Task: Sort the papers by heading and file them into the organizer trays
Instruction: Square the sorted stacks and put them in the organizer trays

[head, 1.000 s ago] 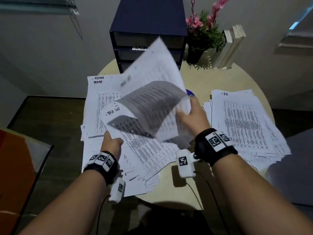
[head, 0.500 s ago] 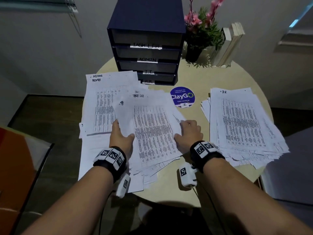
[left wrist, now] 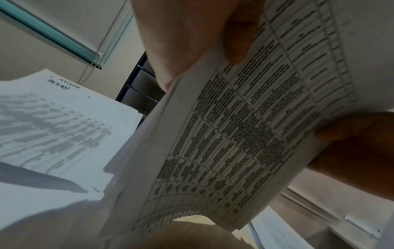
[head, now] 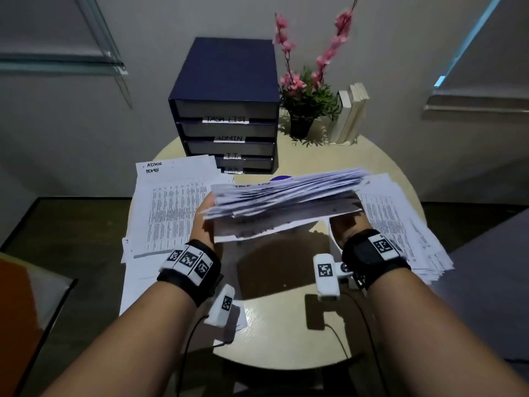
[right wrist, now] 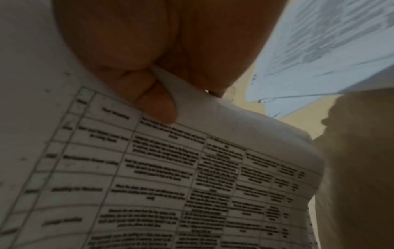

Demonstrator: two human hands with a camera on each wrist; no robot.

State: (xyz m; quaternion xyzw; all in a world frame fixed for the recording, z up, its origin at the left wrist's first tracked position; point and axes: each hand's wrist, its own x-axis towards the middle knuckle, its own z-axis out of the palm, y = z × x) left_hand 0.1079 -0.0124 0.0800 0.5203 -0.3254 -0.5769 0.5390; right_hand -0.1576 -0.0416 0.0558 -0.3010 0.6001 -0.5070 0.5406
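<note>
Both hands hold a thick stack of printed papers (head: 286, 202) lifted above the round table (head: 286, 325). My left hand (head: 204, 222) grips its left edge; my right hand (head: 347, 224) grips its right edge, fingers under the sheets. The left wrist view shows the stack's underside (left wrist: 245, 134) with my left fingers (left wrist: 236, 42) curled onto it. In the right wrist view my right fingers (right wrist: 157, 102) pinch the bottom sheet (right wrist: 170, 176). The dark blue organizer (head: 226, 110) stands behind, trays labelled TASK LIST, ADMIN and I.T. An ADMIN pile (head: 171, 202) lies at the left, another pile (head: 400, 224) at the right.
A potted plant with pink flowers (head: 306, 101) and upright books (head: 350, 113) stand right of the organizer. A blue round sticker (head: 282, 178) peeks out behind the stack. An orange surface (head: 17, 310) lies at the lower left, beyond the table edge.
A second ago a sheet was being laid on the middle pile. Half a second ago both hands pressed that pile on the table. Now the whole pile is lifted between both hands.
</note>
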